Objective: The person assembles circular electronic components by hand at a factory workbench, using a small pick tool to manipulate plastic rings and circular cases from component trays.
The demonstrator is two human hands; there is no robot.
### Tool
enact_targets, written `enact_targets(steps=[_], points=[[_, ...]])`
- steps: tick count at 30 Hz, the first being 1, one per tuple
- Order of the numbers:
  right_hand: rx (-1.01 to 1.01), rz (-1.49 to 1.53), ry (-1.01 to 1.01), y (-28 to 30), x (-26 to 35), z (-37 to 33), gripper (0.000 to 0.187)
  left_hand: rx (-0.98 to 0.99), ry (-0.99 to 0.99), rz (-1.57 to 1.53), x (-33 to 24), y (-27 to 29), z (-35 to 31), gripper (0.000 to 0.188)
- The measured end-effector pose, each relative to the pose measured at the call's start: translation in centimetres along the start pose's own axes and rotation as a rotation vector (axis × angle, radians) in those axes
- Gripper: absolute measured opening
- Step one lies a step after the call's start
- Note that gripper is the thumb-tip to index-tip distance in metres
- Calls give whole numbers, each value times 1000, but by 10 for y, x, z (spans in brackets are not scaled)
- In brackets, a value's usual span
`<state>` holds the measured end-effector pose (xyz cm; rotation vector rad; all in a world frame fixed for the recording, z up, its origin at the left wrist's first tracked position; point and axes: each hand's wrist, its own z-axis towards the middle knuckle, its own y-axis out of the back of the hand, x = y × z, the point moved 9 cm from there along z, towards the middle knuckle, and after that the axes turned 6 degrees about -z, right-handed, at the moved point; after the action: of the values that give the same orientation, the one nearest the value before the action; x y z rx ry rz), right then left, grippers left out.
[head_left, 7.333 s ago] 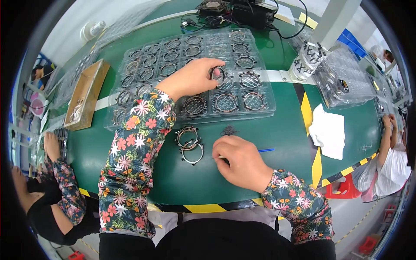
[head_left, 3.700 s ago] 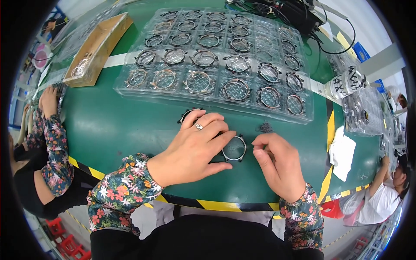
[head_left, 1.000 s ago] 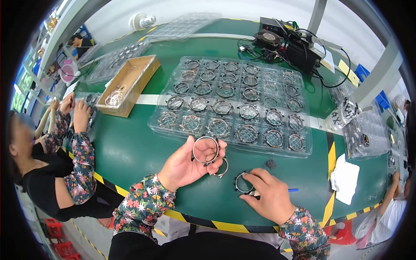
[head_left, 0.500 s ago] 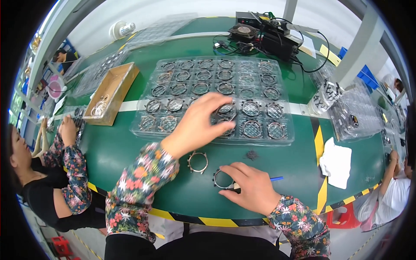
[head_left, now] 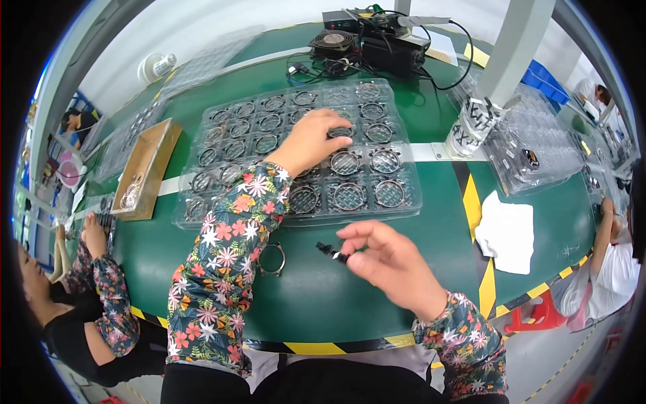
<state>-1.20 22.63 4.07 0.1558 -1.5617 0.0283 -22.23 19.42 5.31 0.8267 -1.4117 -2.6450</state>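
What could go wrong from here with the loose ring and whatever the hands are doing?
The left sleeve lies very near the loose ring on the table, and could brush it aside.
The left hand is down among rings in the clear tray, so its fingers might nudge neighbouring ones.
The right hand seems to pinch the dark part at one end, so it might slip.
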Motion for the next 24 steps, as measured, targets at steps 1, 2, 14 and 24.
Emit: enact_targets(steps=[1, 2, 14, 24], points=[[24, 198, -108, 1, -6, 1, 32, 24, -1, -5, 2, -1, -1, 29], [50, 396, -216, -1, -11, 1, 30, 47, -2, -10, 3, -2, -1, 30], [73, 658, -290, -7, -30, 5, 52, 92, 45, -301, -60, 27, -37, 30], [83, 718, -344, -16, -40, 9, 52, 259, 414, -930, -91, 23, -105, 30]])
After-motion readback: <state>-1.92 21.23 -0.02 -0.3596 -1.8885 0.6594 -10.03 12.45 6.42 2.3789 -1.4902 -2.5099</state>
